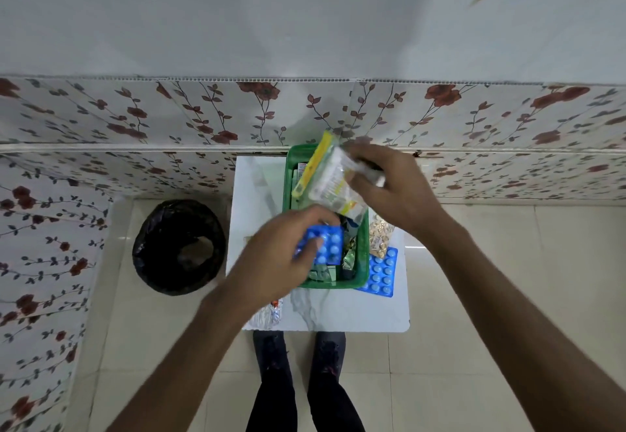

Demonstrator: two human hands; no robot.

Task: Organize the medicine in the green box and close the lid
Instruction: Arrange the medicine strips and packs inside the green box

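An open green box (363, 262) stands on a small white table (352, 313) against the wall, with packets of medicine inside. My left hand (281, 255) holds a blue blister pack (327, 243) over the near part of the box. My right hand (389, 188) grips a clear zip bag with a yellow strip (330, 177), tilted above the far half of the box. Beside the box on the right lie a second blue blister pack (382, 274) and a strip of yellow capsules (381, 233). A silver strip (267, 315) lies at the table's front left. I see no lid.
A bin lined with a black bag (179, 245) stands on the tiled floor left of the table. Flowered wall panels run behind and along the left. My legs and shoes (298, 364) are below the table's front edge.
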